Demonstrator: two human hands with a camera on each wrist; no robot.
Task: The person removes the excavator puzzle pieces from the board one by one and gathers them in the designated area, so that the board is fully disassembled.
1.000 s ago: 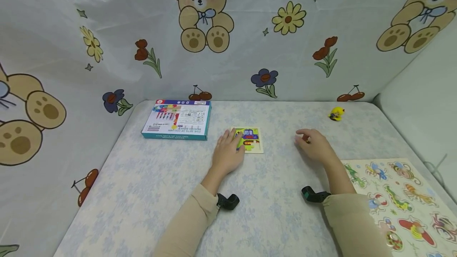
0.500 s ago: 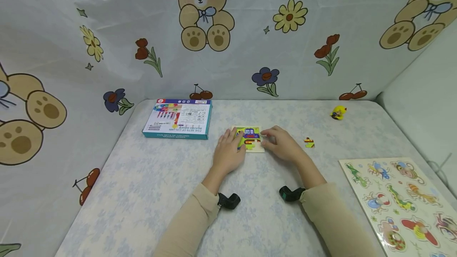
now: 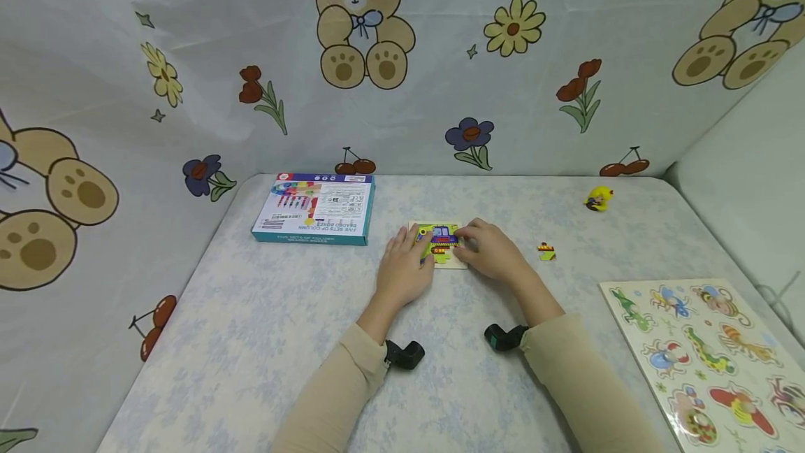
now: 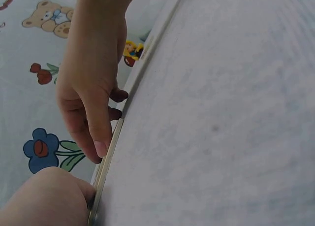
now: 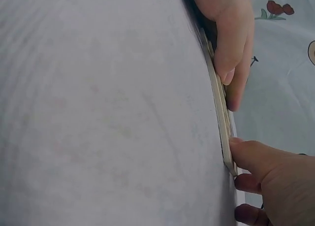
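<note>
A small square jigsaw puzzle (image 3: 441, 235) with a blue truck picture lies flat at the middle of the table. My left hand (image 3: 402, 272) rests over its left side, fingers fairly straight and pointing away from me, thumb at the near part. From the right, my right hand (image 3: 493, 250) reaches onto the puzzle; its thumb and index finger are bent and pinch a puzzle piece at the right side, mostly hidden by the fingers. In the left wrist view the right thumb (image 4: 101, 146) comes down on the thin board. A loose puzzle piece (image 3: 546, 252) lies right of my right hand.
A flat box (image 3: 314, 210) lies at the back left. A yellow toy figure (image 3: 598, 198) stands at the back right. A large board with insect pictures (image 3: 698, 341) covers the right front. A patterned curtain (image 3: 428, 110) rises behind the table (image 3: 302, 313).
My right hand has moved left, from over the loose piece to the puzzle's right side, then slightly farther onto it. The loose piece is uncovered. My left hand has stayed on the puzzle.
</note>
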